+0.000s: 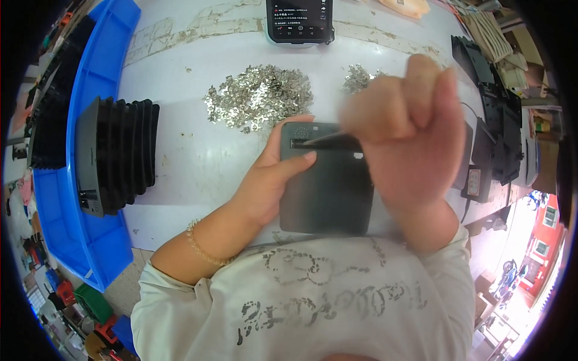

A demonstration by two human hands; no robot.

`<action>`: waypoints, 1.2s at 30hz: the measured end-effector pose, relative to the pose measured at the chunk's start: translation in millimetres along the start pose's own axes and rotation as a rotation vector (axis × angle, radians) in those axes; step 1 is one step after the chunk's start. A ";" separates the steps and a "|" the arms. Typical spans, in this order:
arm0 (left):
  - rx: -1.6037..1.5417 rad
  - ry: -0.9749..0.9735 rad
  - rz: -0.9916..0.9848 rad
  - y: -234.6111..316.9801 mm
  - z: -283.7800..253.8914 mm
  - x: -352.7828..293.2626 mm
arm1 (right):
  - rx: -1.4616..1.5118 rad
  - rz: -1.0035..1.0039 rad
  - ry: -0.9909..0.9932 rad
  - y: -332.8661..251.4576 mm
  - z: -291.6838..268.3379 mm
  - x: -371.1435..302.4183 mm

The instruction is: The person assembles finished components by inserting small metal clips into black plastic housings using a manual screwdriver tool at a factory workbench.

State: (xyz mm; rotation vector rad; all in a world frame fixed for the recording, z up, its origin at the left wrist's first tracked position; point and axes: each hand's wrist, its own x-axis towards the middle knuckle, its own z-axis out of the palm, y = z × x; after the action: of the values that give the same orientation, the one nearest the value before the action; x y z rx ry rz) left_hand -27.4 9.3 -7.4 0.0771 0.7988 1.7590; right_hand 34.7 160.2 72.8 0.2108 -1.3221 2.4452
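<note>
A flat black plastic housing [326,192] lies in front of my chest, with a slot and a round patch of small holes near its far edge. My left hand [274,174] grips its left side, the thumb on the face and a finger at the far left corner. My right hand [409,126] is raised over the housing's right side, fingers curled closed and blurred by motion. From it a thin pointed metal tool [328,138] reaches to the slot; its exact kind is unclear. Just beyond lies a heap of small shiny metal pieces [259,96].
A smaller pile of metal pieces [358,78] sits behind my right hand. At the far side a phone [300,23] stands upright. On the left, stacked black housings [117,156] lean against a blue bin [90,240]. More black parts [497,114] line the right side.
</note>
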 end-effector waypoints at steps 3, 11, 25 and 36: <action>0.057 -0.007 0.032 1.5 0.9 -0.5 | -0.100 0.057 -0.040 16.2 -1.0 -2.2; 0.076 0.014 0.050 1.8 4.4 -3.9 | -0.107 -0.004 0.051 30.8 5.8 -6.6; 0.089 0.014 0.013 -0.4 1.8 -1.8 | -0.326 0.040 -0.058 23.8 -1.4 -5.9; 0.153 0.090 -0.049 4.4 3.8 -3.0 | -0.084 0.002 -0.053 31.5 -2.5 -4.2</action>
State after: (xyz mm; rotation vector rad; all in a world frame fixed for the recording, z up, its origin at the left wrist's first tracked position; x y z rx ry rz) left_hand -28.3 8.0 -1.0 0.0803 0.9925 1.6627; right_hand 26.8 145.5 45.6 0.2549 -1.4442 2.3952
